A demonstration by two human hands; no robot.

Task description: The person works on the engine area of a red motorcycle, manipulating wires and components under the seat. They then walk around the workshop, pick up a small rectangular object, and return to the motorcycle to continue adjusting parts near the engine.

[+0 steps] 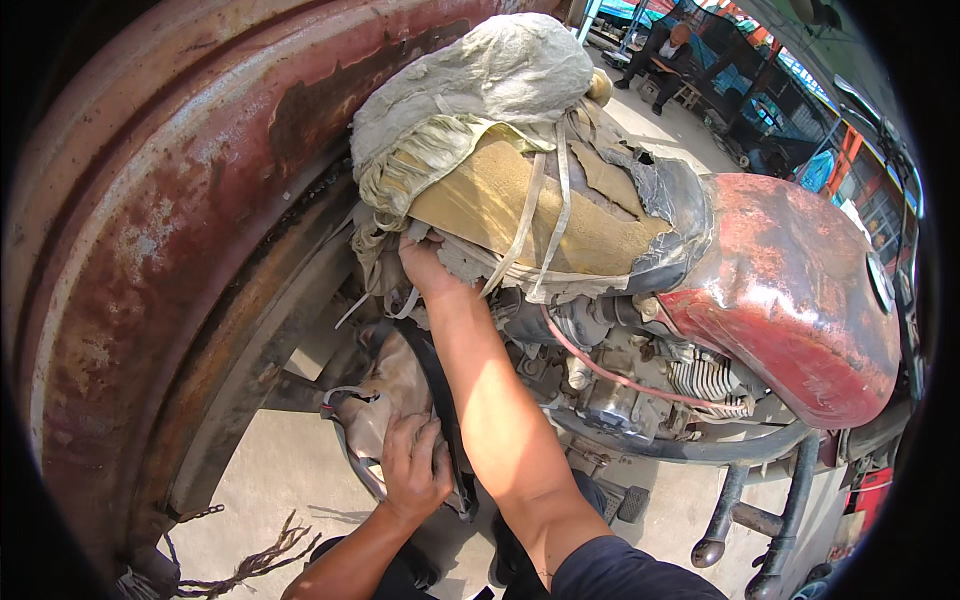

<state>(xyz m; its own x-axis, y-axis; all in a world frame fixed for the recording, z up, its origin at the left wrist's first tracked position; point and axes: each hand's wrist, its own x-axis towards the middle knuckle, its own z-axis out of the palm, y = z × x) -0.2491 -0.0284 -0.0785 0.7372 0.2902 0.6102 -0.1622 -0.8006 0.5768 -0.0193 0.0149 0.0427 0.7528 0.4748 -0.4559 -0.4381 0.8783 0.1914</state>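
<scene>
- Right hand (425, 268) reaching up under the torn motorcycle seat (520, 190), fingers curling onto its frayed lower edge; grip looking closed on the loose cover fabric, fingertips partly hidden.
- Left hand (412, 465) pressing flat, fingers spread and released, on a worn side panel (395, 395) hanging low beside the engine (640, 385).
- Seat sitting on the frame behind the rusted red fuel tank (790, 290), foam showing, cloth strips (545, 215) dangling across it, a grey rag (480, 75) bundled on top.
- Large rusted wheel rim (170, 230) standing just beside the motorcycle, crowding the left forearm.
- Risks judged: ripping the brittle cover further when pulling on the frayed edge; snagging the dangling strips or the pink hose (600, 368) with the right forearm; scraping skin on the flaking rim; dislodging the rag bundle when lifting the seat.
- Another person sitting well apart in the background.
</scene>
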